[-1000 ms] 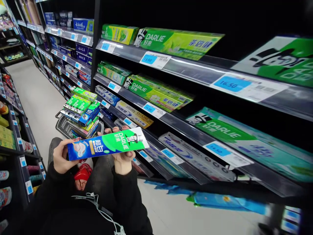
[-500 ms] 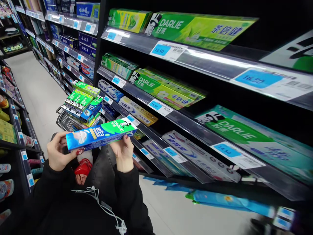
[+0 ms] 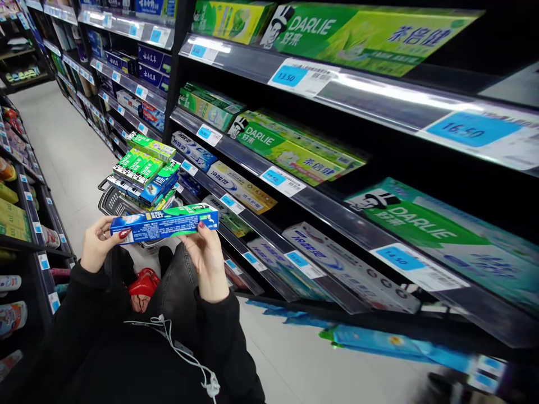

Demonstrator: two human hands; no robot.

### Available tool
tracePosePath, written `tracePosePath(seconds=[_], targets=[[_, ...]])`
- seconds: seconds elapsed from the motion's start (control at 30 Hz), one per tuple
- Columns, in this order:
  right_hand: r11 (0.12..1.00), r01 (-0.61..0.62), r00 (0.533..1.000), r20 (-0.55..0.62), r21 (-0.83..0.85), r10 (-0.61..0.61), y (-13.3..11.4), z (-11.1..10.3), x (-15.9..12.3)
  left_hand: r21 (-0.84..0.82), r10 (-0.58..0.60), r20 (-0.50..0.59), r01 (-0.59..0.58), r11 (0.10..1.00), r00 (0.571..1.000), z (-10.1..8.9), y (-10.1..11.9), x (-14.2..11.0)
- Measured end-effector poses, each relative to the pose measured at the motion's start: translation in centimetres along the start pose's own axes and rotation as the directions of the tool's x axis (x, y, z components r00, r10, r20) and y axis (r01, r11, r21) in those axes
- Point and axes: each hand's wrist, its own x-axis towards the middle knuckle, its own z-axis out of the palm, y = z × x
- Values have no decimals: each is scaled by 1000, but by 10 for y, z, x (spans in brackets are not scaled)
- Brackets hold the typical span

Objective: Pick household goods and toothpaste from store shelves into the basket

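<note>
A blue and green toothpaste box [image 3: 162,224] is held level in front of me, with its printed side turned toward me. My left hand [image 3: 97,241] grips its left end, thumb on the printed face. My right hand [image 3: 207,255] pinches the right end, fingers underneath and thumb in front. Just beyond it, a pile of green and blue toothpaste boxes [image 3: 138,166] rests on a dark basket [image 3: 115,203], whose lower part is mostly hidden by the boxes.
Shelves of toothpaste with a price-tagged edge [image 3: 278,182] run along my right. Another stocked shelf [image 3: 36,227] stands at left, with the aisle floor [image 3: 63,134] between. Below me are a red object [image 3: 144,289] and a white earphone cable [image 3: 168,336].
Both hands have tilted the toothpaste box, so its narrow printed side faces me instead of its broad front. The view has shifted slightly; the pile has stayed in place.
</note>
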Motion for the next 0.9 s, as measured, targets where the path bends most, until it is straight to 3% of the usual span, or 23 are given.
tracePosePath(seconds=[0.17,0.33,0.47,0.6,0.77,0.83,0.9], targets=[[988,118,986,132,-98,-105,-7,-8,-8,-22,136,157,-134,991,978,-16,-5,7],[919,314,909,354,-239,-219,-19,-6,-20,-92,195,231,-178,980,953,-28,-21,14],[759,530,813,482,-380,-326,-31,15,-34,-186,115,306,-60,981,945,-20,-48,25],[543,665,723,623,-512,-298,-40,42,-49,-209,32,378,51,977,925,-2,-73,33],[365,705,694,699,-609,-173,-30,49,-62,40,-89,486,80,996,869,10,-78,24],[281,718,687,714,-637,-135,-14,37,-65,194,-146,531,47,980,835,8,-79,15],[224,690,720,684,-688,-117,6,17,-64,322,-182,552,-7,947,814,1,-84,7]])
